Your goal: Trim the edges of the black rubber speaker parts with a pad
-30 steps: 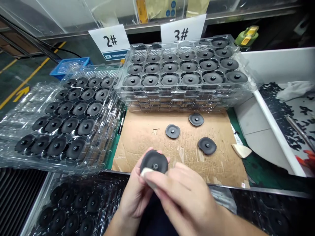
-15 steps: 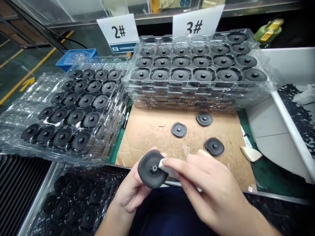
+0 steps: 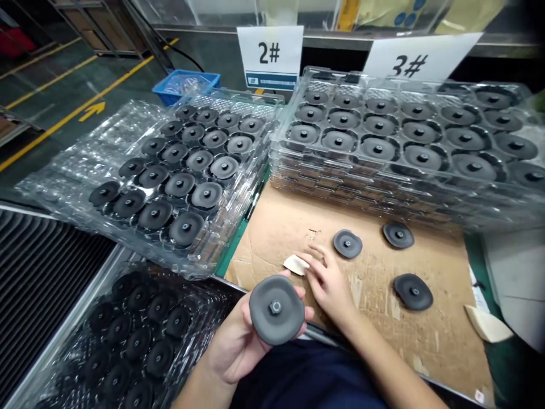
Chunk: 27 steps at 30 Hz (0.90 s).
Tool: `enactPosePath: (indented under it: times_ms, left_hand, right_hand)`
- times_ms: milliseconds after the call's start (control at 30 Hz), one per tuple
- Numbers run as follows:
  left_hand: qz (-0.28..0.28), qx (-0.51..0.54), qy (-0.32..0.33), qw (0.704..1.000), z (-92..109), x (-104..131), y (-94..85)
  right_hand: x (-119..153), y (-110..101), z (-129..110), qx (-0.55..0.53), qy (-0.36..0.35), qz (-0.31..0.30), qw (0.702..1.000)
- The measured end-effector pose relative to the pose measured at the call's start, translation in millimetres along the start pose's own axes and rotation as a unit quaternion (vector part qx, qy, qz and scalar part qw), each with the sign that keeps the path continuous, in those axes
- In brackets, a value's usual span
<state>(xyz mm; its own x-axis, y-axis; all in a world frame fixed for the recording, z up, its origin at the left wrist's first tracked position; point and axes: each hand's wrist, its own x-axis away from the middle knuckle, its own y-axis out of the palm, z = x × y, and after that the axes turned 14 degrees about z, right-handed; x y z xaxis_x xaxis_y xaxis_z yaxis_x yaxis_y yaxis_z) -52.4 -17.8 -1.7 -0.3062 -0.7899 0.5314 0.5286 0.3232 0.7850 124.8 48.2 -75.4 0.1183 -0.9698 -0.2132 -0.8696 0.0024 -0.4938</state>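
Note:
My left hand holds a black rounded-square plastic part with a short hollow post at its centre, facing up toward me. My right hand is over the cardboard, its fingers apart and its fingertips at the right end of a small cream-white wedge-shaped sponge. The sponge rests on the cardboard sheet. To the right of that hand lie three more black parts: one close by, one farther back and one nearer the front.
Stacked clear trays of black parts stand at the back right. Another tray stack is at left, and a lower tray sits at front left. A second cream wedge lies at the right edge. A blue bin is behind.
My right hand has moved off the black part to the cardboard, bringing the white wedge down there. My left hand still holds the part. The view has swung left.

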Motion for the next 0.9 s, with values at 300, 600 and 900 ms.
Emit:
enactPosePath:
  times_ms: [300, 600, 900]
  left_hand:
    - [0.008, -0.212, 0.172, 0.962, 10, -3, -6.6]
    - [0.001, -0.565, 0.422, 0.709, 12, -4, -11.4]
    - [0.006, -0.583, 0.364, 0.726, 16, 5, -7.4]
  right_hand:
    - [26, -17, -35, -0.017, 0.023, -0.071, 0.997]
    - [14, -34, -70, -0.107, 0.158, 0.023, 0.981]
    - [-14, -48, -92, -0.238, 0.265, -0.255, 0.899]
